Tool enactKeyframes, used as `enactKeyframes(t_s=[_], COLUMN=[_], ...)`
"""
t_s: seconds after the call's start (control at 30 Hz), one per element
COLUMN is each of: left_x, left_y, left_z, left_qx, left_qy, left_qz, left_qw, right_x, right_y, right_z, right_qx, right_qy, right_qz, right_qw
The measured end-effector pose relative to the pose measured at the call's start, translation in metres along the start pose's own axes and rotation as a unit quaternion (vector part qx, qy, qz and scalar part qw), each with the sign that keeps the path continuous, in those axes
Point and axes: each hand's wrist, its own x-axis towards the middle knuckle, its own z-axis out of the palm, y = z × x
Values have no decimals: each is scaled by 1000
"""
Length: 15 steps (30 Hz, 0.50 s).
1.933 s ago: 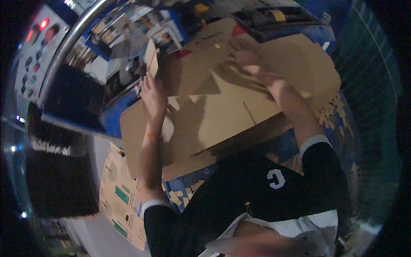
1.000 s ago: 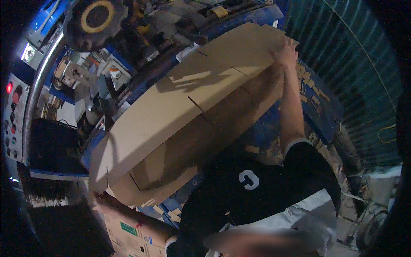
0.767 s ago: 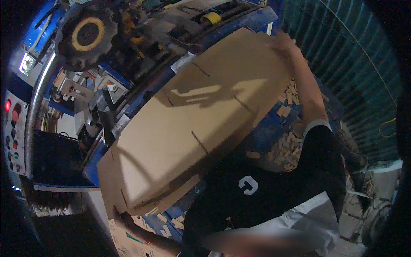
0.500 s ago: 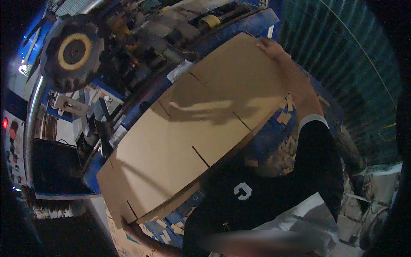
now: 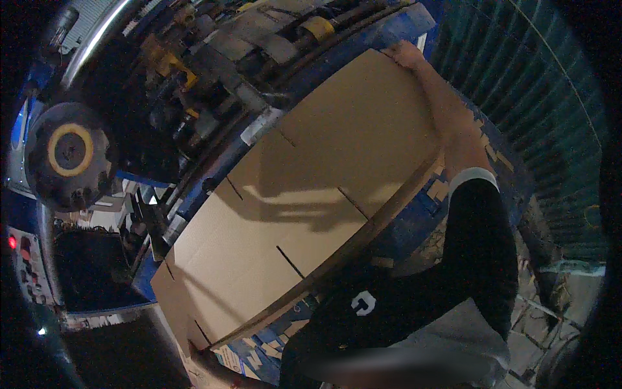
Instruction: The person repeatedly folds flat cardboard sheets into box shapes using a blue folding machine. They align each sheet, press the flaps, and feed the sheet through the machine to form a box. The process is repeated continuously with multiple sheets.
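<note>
A large brown slotted cardboard sheet [image 5: 311, 155] lies slantwise in front of me along the machine's blue edge. Dark slots are cut into both its long sides, and a thick brown band along its near side suggests more layers beneath. At its far right corner my right hand [image 5: 405, 55] is closed over the edge. My left hand [image 5: 202, 360] grips the near left corner, its fingers partly hidden in shadow and by the cardboard. A shadow falls across the sheet's middle.
A machine with a dark handwheel [image 5: 70, 150] and metal shafts stands beyond the sheet. On the left is a control panel [image 5: 29, 269] with a lit red lamp. Cardboard scraps [image 5: 437, 190] litter the blue surface near me. A green corrugated wall [image 5: 518, 117] rises at right.
My view has shifted, so the handwheel appears lower and farther left. Both hands stay at the sheet's opposite corners; the right fingers have shifted slightly along the far corner.
</note>
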Motion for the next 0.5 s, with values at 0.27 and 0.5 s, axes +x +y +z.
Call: enactKeyframes(t_s=[0.27, 0.5], left_x=[11, -24], left_y=[0, 16], left_z=[-22, 18], left_qx=[257, 393], left_qy=[-73, -36], left_qz=[130, 159], left_qw=[955, 905], right_x=[14, 35], right_y=[10, 15], right_z=[-2, 8], right_qx=[79, 78], right_qy=[-80, -97], right_qz=[-69, -6], right_qw=[991, 992])
